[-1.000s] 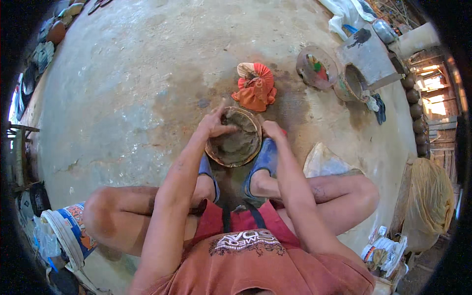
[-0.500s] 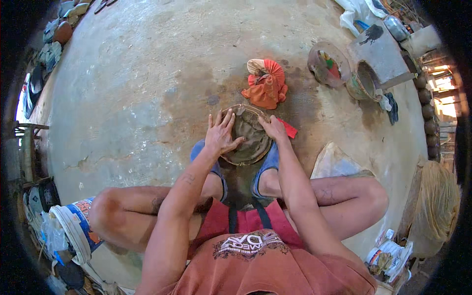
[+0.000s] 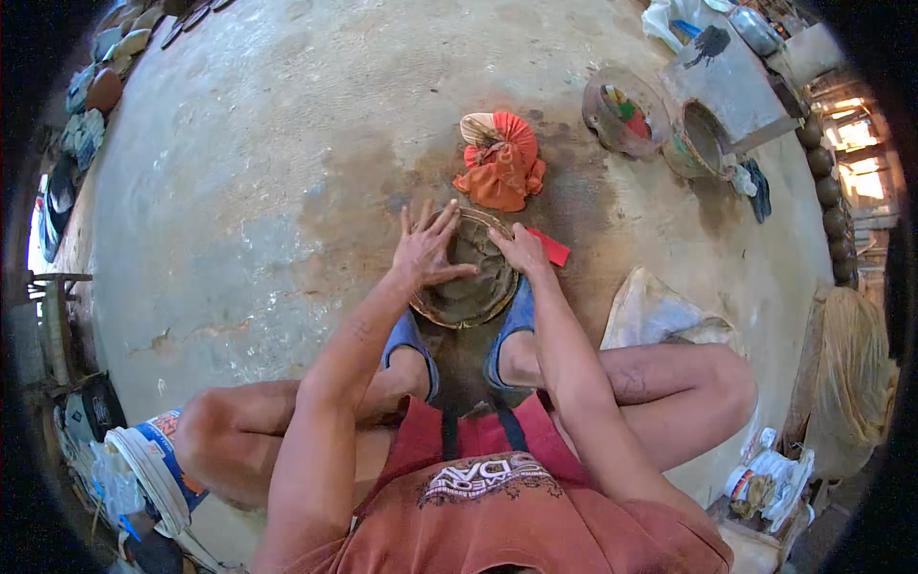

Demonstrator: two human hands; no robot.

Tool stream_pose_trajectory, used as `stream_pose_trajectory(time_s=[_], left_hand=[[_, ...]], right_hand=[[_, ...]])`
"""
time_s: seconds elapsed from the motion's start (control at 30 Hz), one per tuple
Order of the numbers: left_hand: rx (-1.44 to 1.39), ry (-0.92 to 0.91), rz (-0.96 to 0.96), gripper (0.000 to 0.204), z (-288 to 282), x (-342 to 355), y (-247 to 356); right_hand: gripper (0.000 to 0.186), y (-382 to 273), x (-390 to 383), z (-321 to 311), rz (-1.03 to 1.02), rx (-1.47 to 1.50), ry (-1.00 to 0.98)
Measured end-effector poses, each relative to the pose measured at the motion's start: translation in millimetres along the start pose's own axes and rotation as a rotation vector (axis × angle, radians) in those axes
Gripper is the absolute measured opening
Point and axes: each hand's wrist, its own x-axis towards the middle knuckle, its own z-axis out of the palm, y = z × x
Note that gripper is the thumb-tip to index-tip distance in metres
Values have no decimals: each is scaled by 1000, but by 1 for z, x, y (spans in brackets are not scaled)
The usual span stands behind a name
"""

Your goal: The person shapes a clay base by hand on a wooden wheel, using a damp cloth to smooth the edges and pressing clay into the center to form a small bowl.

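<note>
A shallow round basin [image 3: 421, 308] with a pale rim sits on the floor between my feet, lined with wet, dark grey-brown clay [image 3: 483, 277]. My left hand [image 3: 428, 253] lies over its left side with fingers spread; the fingertips reach the far-left rim and the thumb points across the clay. At the far-right rim, my right hand [image 3: 522, 251] is bent round the edge, its thumb side over the clay; the undersides of its fingers are hidden. Just right of that hand lies a flat red piece [image 3: 549, 248]. Beyond the basin rests a bunched orange-red cloth [image 3: 505, 172].
My blue shoes [image 3: 409, 346] flank the basin. A wide bowl [image 3: 598, 120] with colourful bits, a bucket [image 3: 674, 153] and a grey block [image 3: 732, 91] stand at the far right. A whitish sack [image 3: 636, 311] lies right of my foot. A white-and-blue pail [image 3: 158, 459] stands at my left knee.
The view has shifted slightly. My left hand has moved a little at the left rim, its fingers still spread; my right hand stays at the far-right rim.
</note>
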Motion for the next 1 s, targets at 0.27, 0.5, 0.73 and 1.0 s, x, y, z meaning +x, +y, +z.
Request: stream_pose_trajectory(time_s=[0.27,0.5,0.73,1.0], left_hand=[[125,125,127,134,20,4,28],[25,62,-6,138,4,26,12],[172,51,234,133,20,20,30],[132,20,212,125,21,14,43]], right_hand=[[79,-9,5,-1,-15,10,-28],[93,0,14,-5,51,123,-33],[97,0,10,3,37,167,-22],[100,0,12,-2,2,175,-60]])
